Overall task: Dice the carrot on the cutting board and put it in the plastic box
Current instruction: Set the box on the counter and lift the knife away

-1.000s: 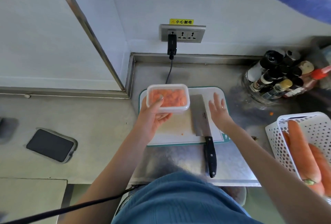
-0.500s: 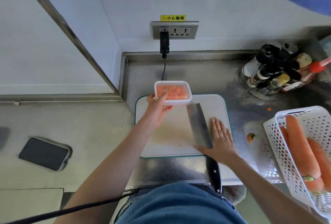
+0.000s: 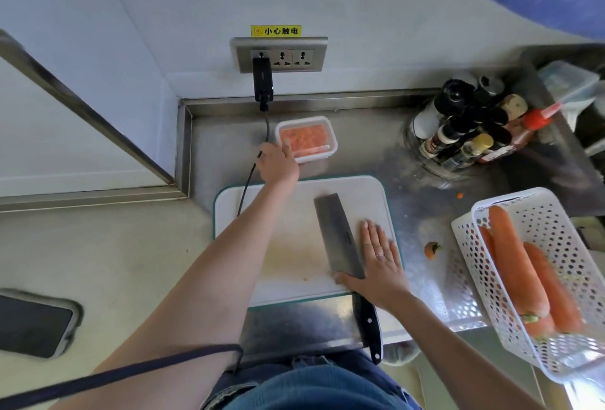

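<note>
Plastic box [image 3: 306, 138] of carrot dice [image 3: 304, 137] touched by left hand [image 3: 277, 165]

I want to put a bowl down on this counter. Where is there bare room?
Bare steel lies between the clear plastic box of diced carrot and the cluster of seasoning bottles. It is crowded by the white perforated basket.

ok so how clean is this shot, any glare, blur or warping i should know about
Head view: wide-angle warping bends the wall rail and counter edges; the steel counter by the basket shows bright speckled glare; the phone at the left edge and the basket's near corner are smeared; the box, knife and both hands, left and right, are fairly sharp.
</note>
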Available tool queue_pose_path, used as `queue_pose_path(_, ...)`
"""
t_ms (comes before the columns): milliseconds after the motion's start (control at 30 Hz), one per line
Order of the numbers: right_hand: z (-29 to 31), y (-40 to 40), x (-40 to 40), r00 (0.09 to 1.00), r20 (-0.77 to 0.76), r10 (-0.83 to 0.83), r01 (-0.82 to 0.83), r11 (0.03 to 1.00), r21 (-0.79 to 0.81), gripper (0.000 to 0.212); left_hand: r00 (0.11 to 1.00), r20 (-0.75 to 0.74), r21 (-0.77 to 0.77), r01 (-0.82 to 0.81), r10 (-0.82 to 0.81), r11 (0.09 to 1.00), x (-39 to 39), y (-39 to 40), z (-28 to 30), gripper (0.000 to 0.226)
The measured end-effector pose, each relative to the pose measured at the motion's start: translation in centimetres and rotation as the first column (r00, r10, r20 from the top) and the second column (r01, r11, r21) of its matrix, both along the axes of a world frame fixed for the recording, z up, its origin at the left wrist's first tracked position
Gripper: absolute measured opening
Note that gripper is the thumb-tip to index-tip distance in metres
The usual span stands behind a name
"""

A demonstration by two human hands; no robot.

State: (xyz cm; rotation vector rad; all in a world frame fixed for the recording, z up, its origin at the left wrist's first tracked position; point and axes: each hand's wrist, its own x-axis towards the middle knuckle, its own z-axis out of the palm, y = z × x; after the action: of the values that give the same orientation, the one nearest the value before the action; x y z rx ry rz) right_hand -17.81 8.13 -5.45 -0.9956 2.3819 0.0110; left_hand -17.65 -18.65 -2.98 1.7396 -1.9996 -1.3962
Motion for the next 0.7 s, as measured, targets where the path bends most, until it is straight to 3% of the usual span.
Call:
queue_pose_path(100,0.0,0.0,0.0,1.0,-0.007,-0.003,0.003,1.0,0.001,0.113,0.972,0.207,-0.124,0.138,-0.111,0.983,0.4,-0.3,-1.0,0.057)
queue_pose_path(167,0.0,0.1,0.0,1.0,-0.015,-0.001,0.001,1.0,0.003,0.114,0.963,0.231,-0.16,0.177,-0.138,0.971,0.6,-0.8,-1.2,0.055)
queue_pose_path(367,0.7,0.2,0.6,0.995,-0.031,-0.099,0.095,0.989,-0.11,0.11,0.978,-0.026,-0.271,0.193,-0.208,0.943,5.0,-1.7,-2.2,0.039)
queue_pose_path(433,1.1,0.7,2.0,0.975,-0.102,-0.198,0.177,0.965,-0.192,0.099,0.963,-0.06,-0.224,0.245,-0.264,0.943,8.6,-0.4,-2.5,0.046)
queue_pose_path(533,0.8,1.7,4.4,0.926,-0.113,-0.361,0.324,0.911,-0.255,0.062,0.939,0.092,-0.296,0.344,-0.332,0.891,14.0,1.7,-3.9,0.056)
queue_pose_path(633,0.3,1.5,5.6,0.896,-0.024,-0.444,0.431,0.881,-0.193,0.045,0.969,0.174,-0.289,0.218,-0.173,0.932,16.9,1.8,-4.7,0.063)
queue_pose_path(700,0.4,1.0,5.7,0.887,0.021,-0.462,0.458,0.869,-0.187,0.039,0.961,0.199,-0.237,0.239,-0.194,0.942,17.7,1.6,-4.9,0.067)
